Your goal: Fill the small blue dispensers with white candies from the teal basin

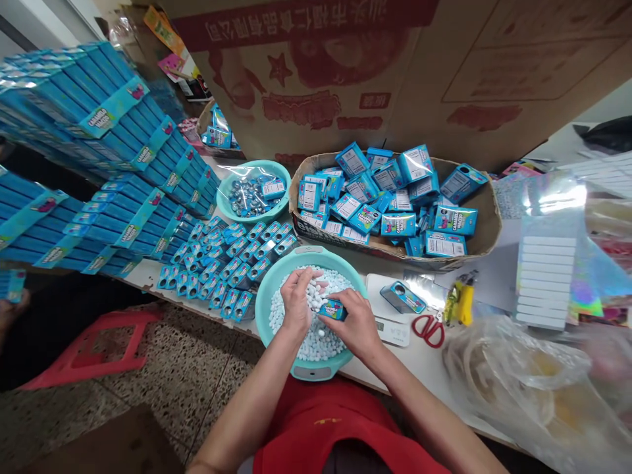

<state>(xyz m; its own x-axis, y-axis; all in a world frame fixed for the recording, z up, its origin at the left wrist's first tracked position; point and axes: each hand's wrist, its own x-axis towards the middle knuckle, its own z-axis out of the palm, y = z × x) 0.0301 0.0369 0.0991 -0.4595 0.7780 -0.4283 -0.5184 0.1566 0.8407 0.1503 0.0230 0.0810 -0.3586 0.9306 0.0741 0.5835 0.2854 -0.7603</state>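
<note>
Over a turquoise basin (264,289) filled with small white candies (309,343), my left hand (295,306) is cupped around a heap of the same candies. My right hand (358,324) grips a small blue candy box (332,309) between thumb and fingers, tilted toward the cupped candies. A few candies sit where the box and the left hand meet. On a white kitchen scale (395,332) just right of the basin lies another blue box (402,297) with a round window.
Several blue boxes (232,263) stand in rows left of the basin. Behind are a smaller basin (222,204) of shiny pieces and a cardboard tray (494,230) of boxes. Red scissors (428,331), a yellow cutter (465,304) and a plastic bag (523,382) lie right. Box stacks (108,118) rise left.
</note>
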